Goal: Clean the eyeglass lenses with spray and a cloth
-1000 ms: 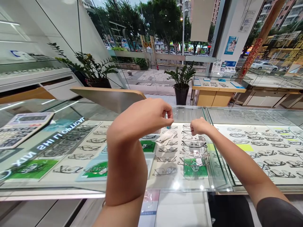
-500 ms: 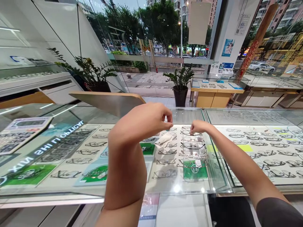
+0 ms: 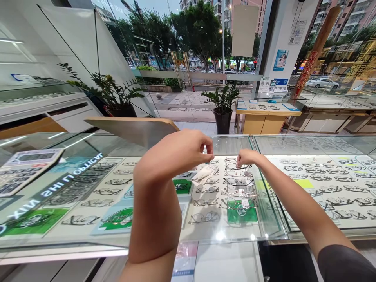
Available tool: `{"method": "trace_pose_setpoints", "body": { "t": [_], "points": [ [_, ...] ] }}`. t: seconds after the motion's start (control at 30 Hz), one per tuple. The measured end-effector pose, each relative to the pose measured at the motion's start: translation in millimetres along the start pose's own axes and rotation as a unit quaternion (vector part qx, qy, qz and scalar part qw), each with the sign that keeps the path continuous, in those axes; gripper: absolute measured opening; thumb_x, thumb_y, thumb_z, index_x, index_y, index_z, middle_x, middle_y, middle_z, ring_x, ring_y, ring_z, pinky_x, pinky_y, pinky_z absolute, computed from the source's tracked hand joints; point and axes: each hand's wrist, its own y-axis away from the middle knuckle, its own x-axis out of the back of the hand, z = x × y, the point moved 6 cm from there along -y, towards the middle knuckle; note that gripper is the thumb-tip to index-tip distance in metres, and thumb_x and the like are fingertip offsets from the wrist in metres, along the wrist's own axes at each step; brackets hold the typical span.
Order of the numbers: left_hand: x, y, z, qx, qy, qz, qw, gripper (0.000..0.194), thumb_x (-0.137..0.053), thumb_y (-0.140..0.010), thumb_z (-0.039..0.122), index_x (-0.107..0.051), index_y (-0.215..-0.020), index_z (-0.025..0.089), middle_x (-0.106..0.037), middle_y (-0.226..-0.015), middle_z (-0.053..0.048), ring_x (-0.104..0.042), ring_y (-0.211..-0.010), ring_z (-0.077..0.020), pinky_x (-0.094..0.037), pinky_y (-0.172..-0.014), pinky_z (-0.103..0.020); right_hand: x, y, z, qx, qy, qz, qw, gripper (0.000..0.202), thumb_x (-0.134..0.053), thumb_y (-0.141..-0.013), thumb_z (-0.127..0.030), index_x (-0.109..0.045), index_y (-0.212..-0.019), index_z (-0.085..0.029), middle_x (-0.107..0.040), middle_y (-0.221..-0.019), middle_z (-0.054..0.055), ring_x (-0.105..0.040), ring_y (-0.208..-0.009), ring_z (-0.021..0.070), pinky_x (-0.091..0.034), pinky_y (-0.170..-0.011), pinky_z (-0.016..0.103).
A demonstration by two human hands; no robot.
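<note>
My left hand [image 3: 195, 145] is bent at the wrist over the glass case, fingers curled toward the thumb; whatever the pinch holds is too small to name. Just below it a pale crumpled cloth [image 3: 203, 174] lies among the eyeglasses. My right hand [image 3: 245, 157] is closed at the back of the neighbouring column, its fingertips at a pair of glasses [image 3: 239, 166]; the grip itself is hidden. More glasses [image 3: 238, 181] are lined up toward me, the nearest over a green card [image 3: 242, 213].
A calculator [image 3: 29, 168] rests on the glass at the left. Behind the case stand a tilted wood-edged board [image 3: 132, 127] and a potted plant [image 3: 223, 117]. Further eyeglasses [image 3: 340, 201] fill the right case.
The view has shifted very slightly. Both hands stay in nearly the same places, with their fingers still closed.
</note>
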Motion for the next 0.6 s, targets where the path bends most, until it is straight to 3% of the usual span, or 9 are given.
{"method": "trace_pose_setpoints", "body": {
  "t": [0.17, 0.33, 0.5, 0.6],
  "points": [
    [-1.4, -0.4, -1.6, 0.002, -0.005, -0.005, 1.0, 0.013, -0.068, -0.076, 0.027, -0.072, -0.065, 0.023, -0.064, -0.06, 0.001, -0.049, -0.049, -0.0136, -0.025, -0.05, -0.031, 10.7, 2.8, 0.4, -0.025, 0.012, 0.054, 0.998, 0.008, -0.077, -0.086, -0.024, -0.083, -0.09, -0.022, -0.081, -0.103, 0.008, -0.073, -0.092, 0.0224, -0.048, -0.068, 0.029],
    [-1.8, 0.3, -0.7, -0.002, -0.015, -0.009, 1.0, 0.01, -0.065, -0.078, 0.025, -0.069, -0.068, 0.023, -0.065, -0.063, 0.001, -0.051, -0.05, -0.0144, -0.025, -0.051, -0.031, 14.3, 1.1, -0.4, -0.055, 0.032, 0.1, 0.993, 0.025, -0.072, -0.087, -0.012, -0.083, -0.107, -0.022, -0.08, -0.116, 0.013, -0.074, -0.102, 0.0271, -0.052, -0.076, 0.032],
    [6.6, 3.7, 6.7, -0.007, -0.039, 0.03, 0.999, 0.02, -0.056, -0.089, 0.028, -0.055, -0.07, 0.021, -0.065, -0.066, -0.001, -0.052, -0.055, -0.0159, -0.027, -0.052, -0.031, 8.3, -2.9, -1.5, -0.056, 0.03, 0.108, 0.992, 0.024, -0.071, -0.084, -0.006, -0.084, -0.099, -0.019, -0.081, -0.113, 0.014, -0.076, -0.103, 0.0304, -0.053, -0.078, 0.034],
    [12.0, 6.6, 11.5, -0.016, -0.033, 0.057, 0.998, 0.023, -0.051, -0.094, 0.031, -0.051, -0.073, 0.022, -0.064, -0.067, -0.001, -0.053, -0.058, -0.0169, -0.029, -0.055, -0.031, 14.2, -0.4, 0.0, -0.049, 0.009, 0.135, 0.99, 0.023, -0.066, -0.088, -0.007, -0.083, -0.098, -0.02, -0.081, -0.11, 0.012, -0.075, -0.105, 0.0277, -0.052, -0.078, 0.031]
  ]
}}
